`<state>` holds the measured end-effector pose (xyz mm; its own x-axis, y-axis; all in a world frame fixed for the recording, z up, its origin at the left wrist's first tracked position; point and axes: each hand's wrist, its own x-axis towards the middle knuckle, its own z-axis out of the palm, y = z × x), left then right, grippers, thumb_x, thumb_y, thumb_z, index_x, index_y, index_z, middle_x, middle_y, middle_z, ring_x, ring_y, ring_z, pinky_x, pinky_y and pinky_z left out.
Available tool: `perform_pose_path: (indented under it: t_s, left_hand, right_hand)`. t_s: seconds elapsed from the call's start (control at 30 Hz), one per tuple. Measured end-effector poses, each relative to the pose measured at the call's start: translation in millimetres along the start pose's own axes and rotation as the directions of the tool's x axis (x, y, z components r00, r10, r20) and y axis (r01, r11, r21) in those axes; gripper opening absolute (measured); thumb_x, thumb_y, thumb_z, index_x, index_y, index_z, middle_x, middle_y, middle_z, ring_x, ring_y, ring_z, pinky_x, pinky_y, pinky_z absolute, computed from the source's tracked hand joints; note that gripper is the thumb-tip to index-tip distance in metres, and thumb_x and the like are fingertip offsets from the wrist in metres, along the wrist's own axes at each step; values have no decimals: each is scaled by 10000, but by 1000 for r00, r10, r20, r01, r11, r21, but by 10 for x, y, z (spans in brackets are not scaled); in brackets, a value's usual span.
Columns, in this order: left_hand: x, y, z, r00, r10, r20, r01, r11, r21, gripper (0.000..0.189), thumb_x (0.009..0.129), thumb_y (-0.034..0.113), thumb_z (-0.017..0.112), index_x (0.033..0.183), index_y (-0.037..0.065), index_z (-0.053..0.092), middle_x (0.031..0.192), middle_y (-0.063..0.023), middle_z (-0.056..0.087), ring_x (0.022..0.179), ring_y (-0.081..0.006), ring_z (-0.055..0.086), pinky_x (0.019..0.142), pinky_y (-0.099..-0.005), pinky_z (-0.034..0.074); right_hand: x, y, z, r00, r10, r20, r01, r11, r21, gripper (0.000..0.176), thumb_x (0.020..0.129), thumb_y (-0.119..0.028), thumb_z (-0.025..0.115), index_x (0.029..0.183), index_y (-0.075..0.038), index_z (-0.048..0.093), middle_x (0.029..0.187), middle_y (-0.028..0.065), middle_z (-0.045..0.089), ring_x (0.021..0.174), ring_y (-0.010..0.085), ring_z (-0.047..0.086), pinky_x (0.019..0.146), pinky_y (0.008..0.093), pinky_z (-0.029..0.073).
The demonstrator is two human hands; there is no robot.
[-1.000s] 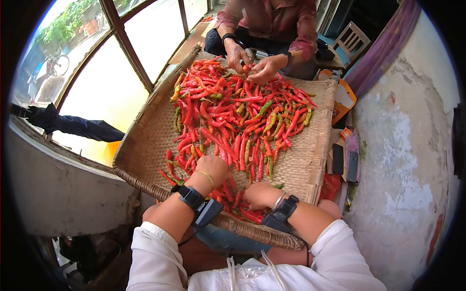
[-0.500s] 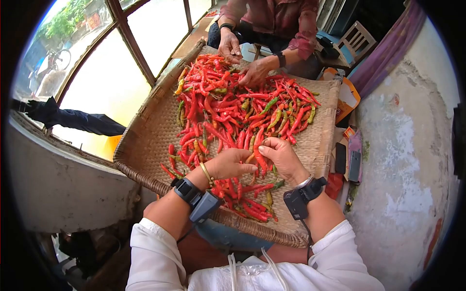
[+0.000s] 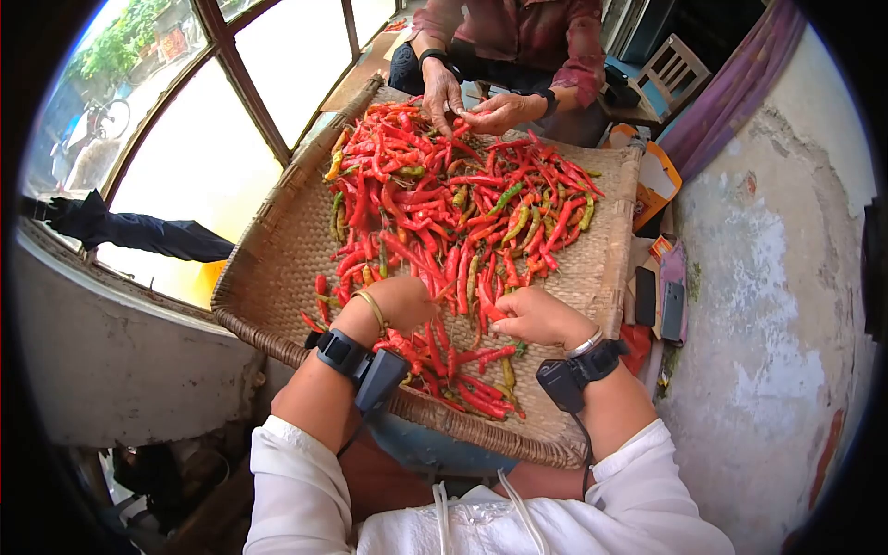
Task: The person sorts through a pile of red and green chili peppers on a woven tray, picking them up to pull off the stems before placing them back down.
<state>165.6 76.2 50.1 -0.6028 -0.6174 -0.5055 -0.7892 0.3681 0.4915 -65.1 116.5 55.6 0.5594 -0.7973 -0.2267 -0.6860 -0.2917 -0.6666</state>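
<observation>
Red chili peppers [image 3: 416, 199], mixed with some green and yellowish ones, are heaped in a large woven tray [image 3: 277, 250]. Over the near part of the heap, my right hand [image 3: 541, 316] is closed on a red chili pepper [image 3: 488, 303], which pokes out past the thumb side. My left hand [image 3: 403, 302] is a short way to its left, fingers curled in above the chilies; I cannot tell what is inside them. A smaller group of chilies [image 3: 476, 393] lies below both hands near the tray's front rim.
Across the tray, another person's hands [image 3: 472, 111] meet over the far end of the heap. A window with a dark folded umbrella [image 3: 157, 231] runs along the left. To the right are a phone [image 3: 672, 310], an orange box [image 3: 655, 185] and a worn wall [image 3: 758, 277].
My hands have moved apart, the left going left and slightly up, its fingers curling in. The right has turned and lowered slightly. The other person's hands have come together.
</observation>
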Motion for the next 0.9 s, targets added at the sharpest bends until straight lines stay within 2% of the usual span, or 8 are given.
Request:
perform_pose_path:
  t_s: [0.1, 0.2, 0.27, 0.4, 0.5, 0.53, 0.6, 0.9]
  left_hand:
    - [20, -18, -177, 997, -51, 49, 54, 996, -67, 345, 840, 316, 484, 823, -4, 613, 576, -76, 598, 508, -186, 566, 554, -328, 454]
    - [4, 88, -295, 947, -144, -286, -63, 791, -609, 381, 815, 290, 529, 1013, -35, 555, 841, -172, 623, 739, -287, 606, 691, -362, 472]
    - [136, 42, -248, 620, -76, -781, -449, 781, -433, 415, 800, 230, 571, 1121, -18, 489, 952, -179, 593, 874, -302, 575, 755, -359, 460]
    - [106, 153, -223, 781, 247, -574, -366, 925, -100, 330, 767, 120, 590, 1079, 26, 539, 1080, -148, 545, 960, -256, 554, 828, -315, 440]
    - [186, 222, 25, 624, 557, -548, -616, 782, 93, 267, 752, 114, 599, 1009, 47, 584, 938, -135, 598, 833, -242, 594, 699, -335, 463]
    - [162, 242, 16, 625, 558, -545, -617, 782, 92, 267, 752, 114, 599, 1009, 47, 584, 938, -135, 598, 833, -242, 594, 699, -335, 463]
    - [79, 286, -32, 930, 302, -208, -330, 937, -118, 211, 740, 134, 619, 931, 44, 618, 781, -100, 623, 737, -216, 606, 639, -331, 461]
    - [15, 7, -6, 937, 243, -250, -289, 942, -169, 181, 731, 185, 616, 857, 57, 627, 720, -116, 608, 690, -227, 599, 626, -342, 464]
  right_hand:
    - [3, -112, 16, 951, -8, 309, -22, 995, 94, 211, 779, -182, 562, 715, 17, 539, 569, 78, 524, 518, 149, 509, 496, 300, 394]
    - [51, -117, 109, 944, -23, 330, -35, 985, 168, 165, 808, -155, 537, 783, 9, 540, 617, 49, 544, 524, 119, 511, 488, 261, 399]
    - [86, -48, 134, 963, 34, 269, -131, 927, 352, 158, 816, -150, 528, 837, 7, 529, 637, 40, 550, 515, 107, 498, 481, 247, 392]
    - [101, -70, 35, 954, 155, 257, -284, 743, 605, 183, 838, -128, 501, 976, -7, 509, 678, 20, 556, 514, 54, 462, 461, 196, 366]
    - [84, -53, 1, 938, 162, 306, -328, 701, 633, 190, 841, -119, 499, 995, -13, 533, 681, 15, 558, 527, 39, 467, 463, 183, 368]
    - [76, -52, -5, 934, 138, 329, -329, 690, 644, 195, 843, -115, 498, 1002, -14, 546, 686, 11, 560, 531, 36, 472, 468, 179, 373]
    - [46, -104, -41, 944, 147, 296, -310, 708, 635, 192, 841, -113, 502, 994, -12, 559, 689, 7, 561, 527, 36, 473, 473, 178, 380]
    - [-65, 61, -297, 975, 178, 133, -221, 715, 664, 253, 833, -108, 523, 1069, -24, 557, 718, 3, 552, 578, 47, 483, 512, 186, 396]
